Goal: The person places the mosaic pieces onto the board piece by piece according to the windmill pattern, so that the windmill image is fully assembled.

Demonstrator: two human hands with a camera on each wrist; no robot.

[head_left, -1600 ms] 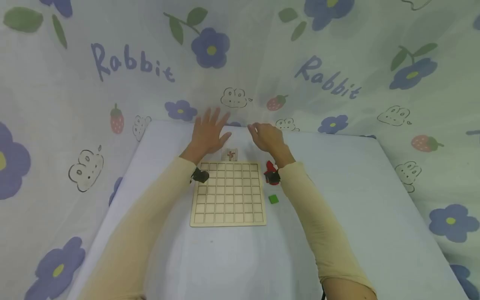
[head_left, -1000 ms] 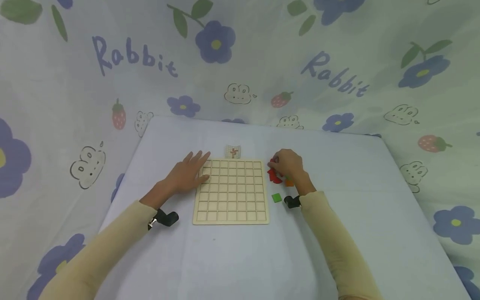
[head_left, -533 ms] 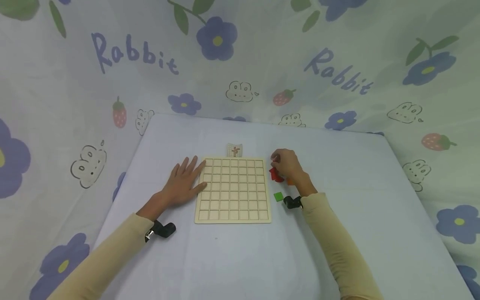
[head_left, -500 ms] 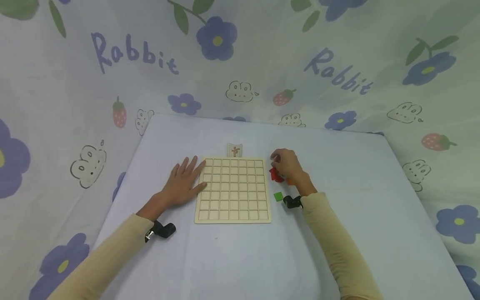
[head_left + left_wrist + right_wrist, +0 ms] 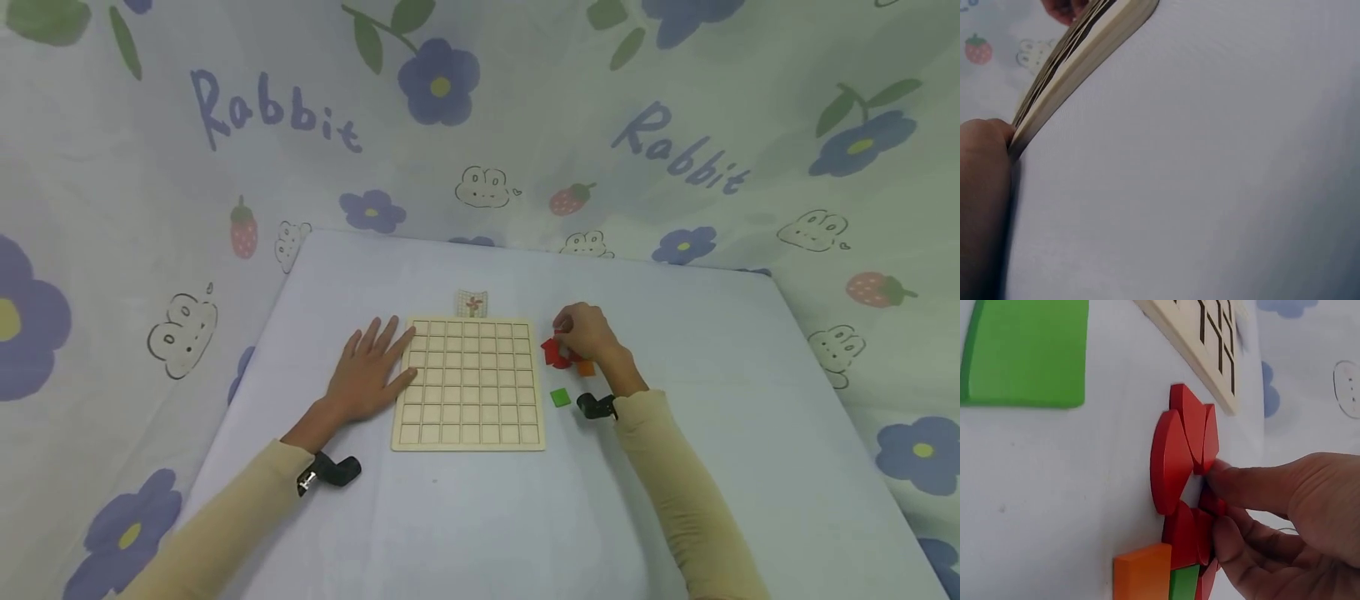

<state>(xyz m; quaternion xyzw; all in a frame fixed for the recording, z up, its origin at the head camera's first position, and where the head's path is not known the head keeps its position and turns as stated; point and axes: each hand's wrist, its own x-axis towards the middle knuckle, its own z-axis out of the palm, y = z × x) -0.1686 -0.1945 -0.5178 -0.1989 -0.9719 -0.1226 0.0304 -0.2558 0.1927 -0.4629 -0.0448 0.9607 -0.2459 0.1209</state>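
A pale wooden board with a grid of square recesses lies on the white table. My left hand rests beside it with spread fingers, the thumb and forefinger at its left edge. On the right, my right hand reaches into a small cluster of red blocks. In the right wrist view its thumb and fingers pinch one red block, mostly hidden by the fingertips. An orange block and a green block adjoin the cluster. A green square block lies apart, nearer the front.
Behind the board is a small gridded card with a red flower-like figure. A patterned cloth with flowers and rabbits hangs round the table's back and sides. Black wrist cameras sit on both wrists.
Both hands have come back from the table's far edge. The left has settled at the board's left side; the right has gone down to the red blocks and pinches one.
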